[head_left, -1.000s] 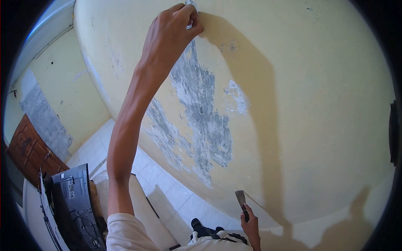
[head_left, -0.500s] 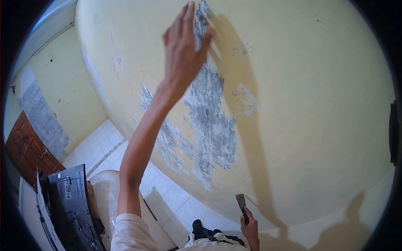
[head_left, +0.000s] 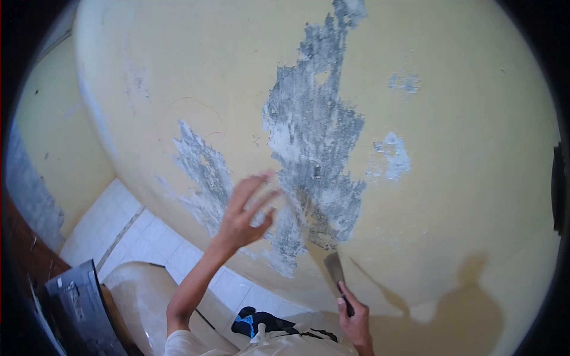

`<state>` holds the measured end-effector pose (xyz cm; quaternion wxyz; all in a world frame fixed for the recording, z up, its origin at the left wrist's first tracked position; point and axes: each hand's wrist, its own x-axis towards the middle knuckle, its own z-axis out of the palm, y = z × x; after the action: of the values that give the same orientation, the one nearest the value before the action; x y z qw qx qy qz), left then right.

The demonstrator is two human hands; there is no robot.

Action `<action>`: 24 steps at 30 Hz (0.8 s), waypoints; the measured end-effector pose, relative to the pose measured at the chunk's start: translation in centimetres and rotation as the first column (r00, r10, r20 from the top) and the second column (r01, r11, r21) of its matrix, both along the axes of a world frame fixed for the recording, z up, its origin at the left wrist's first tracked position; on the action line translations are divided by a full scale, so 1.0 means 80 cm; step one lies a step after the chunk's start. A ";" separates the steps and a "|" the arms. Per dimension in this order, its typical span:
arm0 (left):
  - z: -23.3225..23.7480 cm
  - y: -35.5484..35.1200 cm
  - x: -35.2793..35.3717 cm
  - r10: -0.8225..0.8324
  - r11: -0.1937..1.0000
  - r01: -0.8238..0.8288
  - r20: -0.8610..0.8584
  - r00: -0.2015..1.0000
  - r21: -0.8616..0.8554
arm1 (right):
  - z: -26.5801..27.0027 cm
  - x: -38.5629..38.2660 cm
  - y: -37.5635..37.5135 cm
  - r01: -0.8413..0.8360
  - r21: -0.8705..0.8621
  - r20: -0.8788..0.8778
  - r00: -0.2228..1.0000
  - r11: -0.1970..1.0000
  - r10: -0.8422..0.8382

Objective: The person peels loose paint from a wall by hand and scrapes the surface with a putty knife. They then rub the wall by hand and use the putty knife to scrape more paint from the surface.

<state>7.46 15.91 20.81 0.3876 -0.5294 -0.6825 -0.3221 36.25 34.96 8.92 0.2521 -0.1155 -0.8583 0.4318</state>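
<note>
A yellow painted wall (head_left: 463,154) fills most of the view, with a large bare grey patch (head_left: 314,124) where the paint is gone. In front of the lower left of that patch is my left hand (head_left: 240,216), fingers apart and slightly blurred, holding nothing. My right hand (head_left: 354,320), lower down, grips the dark handle of a paint scraper (head_left: 335,270). The scraper's flat metal blade points up, close below the bottom edge of the grey patch. Smaller chipped spots (head_left: 392,155) show to the right.
Pale floor tiles (head_left: 231,291) run along the wall's foot. At lower left stand a black flat-screen monitor or television (head_left: 80,308) and a light, plastic-looking covered seat (head_left: 139,296). A brown door (head_left: 29,255) is at the far left. My shadow (head_left: 469,302) falls on the wall at right.
My left hand has come down from the top of the grey patch to its lower left. The scraper in my right hand has risen slightly, and the view has shifted.
</note>
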 end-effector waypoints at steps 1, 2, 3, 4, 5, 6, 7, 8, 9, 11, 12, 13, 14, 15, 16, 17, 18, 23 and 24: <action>-0.012 -0.020 -0.021 0.073 0.996 -0.076 0.062 0.995 0.041 | 0.033 -0.010 -0.017 0.037 0.019 -0.055 0.998 0.999 -0.036; -0.021 -0.040 -0.041 0.115 0.990 -0.123 0.107 0.988 0.072 | 0.064 -0.024 -0.035 0.084 0.035 -0.109 0.991 0.996 -0.080; -0.026 -0.059 -0.063 0.145 0.982 -0.160 0.148 0.978 0.097 | 0.086 -0.040 -0.046 0.150 0.153 -0.182 0.976 0.977 -0.122; -0.032 -0.079 -0.083 0.181 0.974 -0.200 0.161 0.970 0.109 | 0.105 -0.056 -0.057 0.224 0.264 -0.251 0.955 0.938 -0.157; -0.038 -0.099 -0.104 0.215 0.965 -0.237 0.171 0.961 0.116 | 0.124 -0.075 -0.070 0.330 0.330 -0.322 0.920 0.884 -0.224; -0.044 -0.120 -0.127 0.224 0.963 -0.245 0.175 0.959 0.109 | 0.143 -0.097 -0.081 0.435 0.389 -0.393 0.876 0.812 -0.280; -0.049 -0.139 -0.148 0.237 0.961 -0.257 0.176 0.955 0.102 | 0.164 -0.123 -0.088 0.520 0.436 -0.471 0.828 0.735 -0.306; -0.049 -0.158 -0.164 0.184 0.976 -0.200 0.170 0.968 0.083 | 0.183 -0.148 -0.098 0.596 0.473 -0.540 0.778 0.649 -0.321; -0.050 -0.177 -0.178 0.248 0.963 -0.267 0.248 0.936 0.045 | 0.201 -0.171 -0.107 0.651 0.477 -0.567 0.741 0.591 -0.359; -0.063 -0.205 -0.214 0.271 0.957 -0.289 0.324 0.907 0.009 | 0.227 -0.204 -0.124 0.722 0.489 -0.596 0.686 0.490 -0.416; -0.072 -0.217 -0.234 0.303 0.947 -0.321 0.321 0.897 0.002 | 0.237 -0.215 -0.132 0.749 0.496 -0.585 0.663 0.440 -0.468; -0.081 -0.227 -0.252 0.340 0.934 -0.358 0.318 0.885 -0.005 | 0.244 -0.224 -0.143 0.769 0.504 -0.574 0.638 0.392 -0.514; -0.090 -0.234 -0.268 0.345 0.935 -0.352 0.326 0.880 -0.041 | 0.254 -0.228 -0.165 0.787 0.492 -0.551 0.612 0.372 -0.567; -0.101 -0.237 -0.282 0.322 0.944 -0.327 0.328 0.888 -0.039 | 0.260 -0.234 -0.173 0.796 0.493 -0.552 0.598 0.351 -0.582; -0.114 -0.236 -0.294 0.285 0.957 -0.289 0.325 0.902 -0.036 | 0.268 -0.239 -0.176 0.810 0.518 -0.581 0.569 0.275 -0.582; -0.126 -0.232 -0.304 0.247 0.968 -0.248 0.321 0.914 -0.039 | 0.274 -0.243 -0.179 0.819 0.539 -0.605 0.540 0.198 -0.585; -0.137 -0.225 -0.308 0.246 0.968 -0.246 0.318 0.916 -0.042 | 0.277 -0.247 -0.184 0.822 0.541 -0.596 0.525 0.180 -0.608; -0.151 -0.212 -0.311 0.294 0.953 -0.298 0.362 0.885 -0.047 | 0.279 -0.261 -0.208 0.800 0.597 -0.543 0.452 0.053 -0.707; -0.152 -0.211 -0.310 0.297 0.952 -0.303 0.363 0.883 -0.042 | 0.288 -0.265 -0.206 0.800 0.599 -0.546 0.443 0.039 -0.711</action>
<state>-17.32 -0.98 8.61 0.3035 -0.3450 -0.8135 -0.3564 15.02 18.47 31.97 0.5024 -0.3988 -0.7394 -0.2046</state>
